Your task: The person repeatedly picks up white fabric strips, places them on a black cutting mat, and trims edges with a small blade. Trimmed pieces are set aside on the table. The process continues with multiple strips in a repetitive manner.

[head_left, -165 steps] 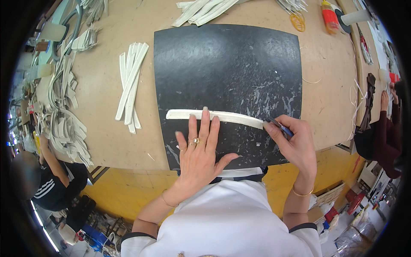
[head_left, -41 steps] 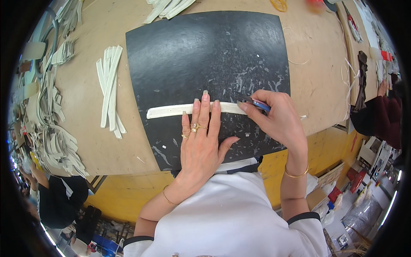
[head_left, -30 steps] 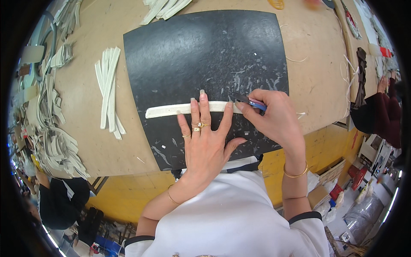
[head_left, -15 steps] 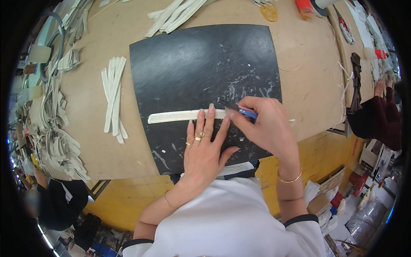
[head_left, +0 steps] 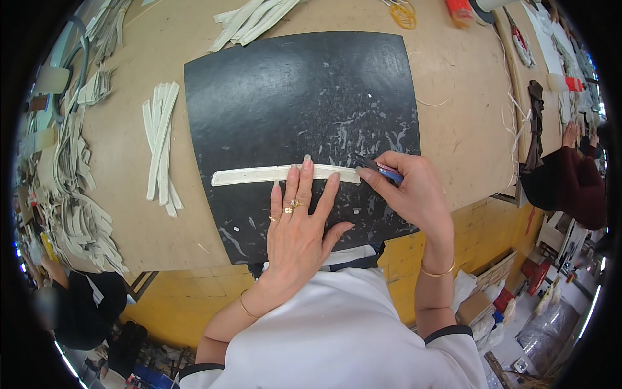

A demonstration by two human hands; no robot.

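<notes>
Left hand (head_left: 297, 228) lies spread on white strip (head_left: 249, 176); right hand (head_left: 413, 192) clamps blue-handled tool (head_left: 391, 174) near strip's right end.

Best room: upper half of the black mat (head_left: 272, 97), just small scraps there. Tabletop (head_left: 466, 142) right of it passable too, bar thin thread (head_left: 431, 104). Left lane tight: strip bundle (head_left: 162, 142) near mat. Top edge: strip pile (head_left: 259, 19). Lower mat blocked: left hand (head_left: 298, 223), right hand (head_left: 414, 191) plus blue cutter (head_left: 390, 173).
</notes>
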